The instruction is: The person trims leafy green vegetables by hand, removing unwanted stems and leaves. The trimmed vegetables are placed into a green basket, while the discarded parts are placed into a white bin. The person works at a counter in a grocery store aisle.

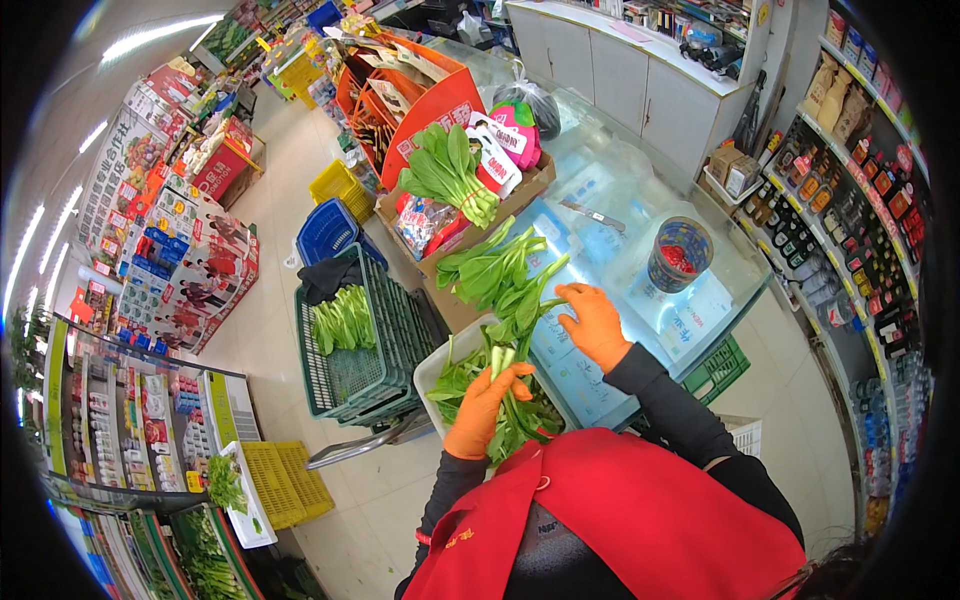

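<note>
Orange gloves cover both my hands. My left hand (487, 409) grips a few leafy greens (504, 367) by their pale stalks, over a white tub (424, 375) holding more loose leaves. At the edge of the glass counter, my right hand (596, 324) has the stem end of a leafy green stalk (529, 304) between thumb and fingers. Another small pile of greens (487, 266) lies just beyond it. Farther off, a bunch tied with a red band (454, 176) rests on a cardboard box (536, 180) of packaged goods.
On the glass counter (607, 187) are a knife (594, 216) and a patterned cup (680, 253) with red bands inside. Stacked green baskets (352, 390) with greens stand left of the tub, on a cart with a metal handle (360, 446). Bottle shelves (832, 217) line the right side.
</note>
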Tool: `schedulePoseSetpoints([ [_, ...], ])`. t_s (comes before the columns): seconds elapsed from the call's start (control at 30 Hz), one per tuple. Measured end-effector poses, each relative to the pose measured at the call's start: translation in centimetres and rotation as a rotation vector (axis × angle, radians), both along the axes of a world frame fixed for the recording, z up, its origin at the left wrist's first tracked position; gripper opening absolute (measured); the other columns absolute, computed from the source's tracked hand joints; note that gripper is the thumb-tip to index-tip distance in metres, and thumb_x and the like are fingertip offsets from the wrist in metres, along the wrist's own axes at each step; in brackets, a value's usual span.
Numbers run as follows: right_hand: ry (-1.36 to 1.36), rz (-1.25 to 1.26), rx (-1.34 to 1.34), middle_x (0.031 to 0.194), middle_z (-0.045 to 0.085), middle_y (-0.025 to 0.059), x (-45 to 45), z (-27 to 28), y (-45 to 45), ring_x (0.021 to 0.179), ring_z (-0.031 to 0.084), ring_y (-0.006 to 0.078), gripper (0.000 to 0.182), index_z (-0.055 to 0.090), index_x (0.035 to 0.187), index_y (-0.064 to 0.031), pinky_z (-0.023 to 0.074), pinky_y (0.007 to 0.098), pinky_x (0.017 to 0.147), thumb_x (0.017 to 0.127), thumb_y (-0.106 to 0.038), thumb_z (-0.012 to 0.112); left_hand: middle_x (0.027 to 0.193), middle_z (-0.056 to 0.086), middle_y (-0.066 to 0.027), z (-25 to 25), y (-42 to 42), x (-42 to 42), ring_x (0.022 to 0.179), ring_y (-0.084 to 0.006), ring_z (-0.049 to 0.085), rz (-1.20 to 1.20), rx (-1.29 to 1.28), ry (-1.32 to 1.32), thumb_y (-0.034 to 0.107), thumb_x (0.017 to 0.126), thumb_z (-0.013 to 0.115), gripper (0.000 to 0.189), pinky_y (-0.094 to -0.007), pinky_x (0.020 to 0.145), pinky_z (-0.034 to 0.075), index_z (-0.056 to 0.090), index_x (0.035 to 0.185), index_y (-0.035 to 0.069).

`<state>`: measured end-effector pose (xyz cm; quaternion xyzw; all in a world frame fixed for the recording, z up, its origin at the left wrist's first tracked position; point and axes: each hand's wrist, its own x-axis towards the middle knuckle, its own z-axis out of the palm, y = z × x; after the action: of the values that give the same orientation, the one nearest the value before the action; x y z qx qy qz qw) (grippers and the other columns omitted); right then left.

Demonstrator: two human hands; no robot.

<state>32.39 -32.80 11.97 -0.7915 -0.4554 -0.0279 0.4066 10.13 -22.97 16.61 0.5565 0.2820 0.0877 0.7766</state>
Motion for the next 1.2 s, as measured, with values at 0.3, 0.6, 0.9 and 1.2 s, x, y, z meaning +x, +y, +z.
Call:
schedulePoseSetpoints([
  [0.3,0.381,0.301,-0.043,0.096,0.066,0.0084,4.9,0.1,-1.1,0.095,0.066,0.0250,0.014,0.071,0.100,-0.0072,0.0526,0.0365,0.079,0.086,-0.008,0.071,0.088,0.068,-0.0037,0.6,4.0,-3.7,0.085,-0.0147,0.064,0.411,0.137,-0.017,0.029,0.103,0.050,0.042,-0.0274,0.081,0.048,0.062,0.127,-0.004],
  [0.6,0.805,0.771,0.047,0.107,0.068,0.0068,0.9,10.4,-2.3,0.103,0.063,0.0172,0.019,0.071,0.105,-0.0029,0.0497,0.0319,0.090,0.090,0.003,0.061,0.095,0.071,-0.0098,-0.2,4.5,-2.1,0.088,-0.0194,0.067,0.248,-0.076,-0.151,0.046,0.106,0.045,0.060,-0.0335,0.088,0.051,0.056,0.134,-0.007],
  [0.9,0.913,0.757,0.371,0.104,0.060,0.0059,-6.1,4.9,2.6,0.062,0.059,0.0140,0.016,0.064,0.096,-0.0035,0.0489,0.0290,0.057,0.094,0.006,0.051,0.098,0.068,-0.0085,-1.2,1.3,-0.2,0.093,-0.0196,0.065,-0.029,-0.136,-0.192,0.038,0.102,0.056,0.040,-0.0339,0.088,0.052,0.062,0.118,0.001],
  [1.2,0.358,0.433,0.298,0.117,0.065,0.0133,-2.5,2.8,3.1,0.114,0.060,0.0335,0.031,0.068,0.115,-0.0071,0.0498,0.0395,0.096,0.085,0.001,0.064,0.090,0.068,-0.0074,-1.5,0.3,-0.3,0.085,-0.0191,0.065,0.083,-0.364,-0.151,0.017,0.098,0.062,0.031,-0.0325,0.084,0.053,0.063,0.120,-0.005],
])
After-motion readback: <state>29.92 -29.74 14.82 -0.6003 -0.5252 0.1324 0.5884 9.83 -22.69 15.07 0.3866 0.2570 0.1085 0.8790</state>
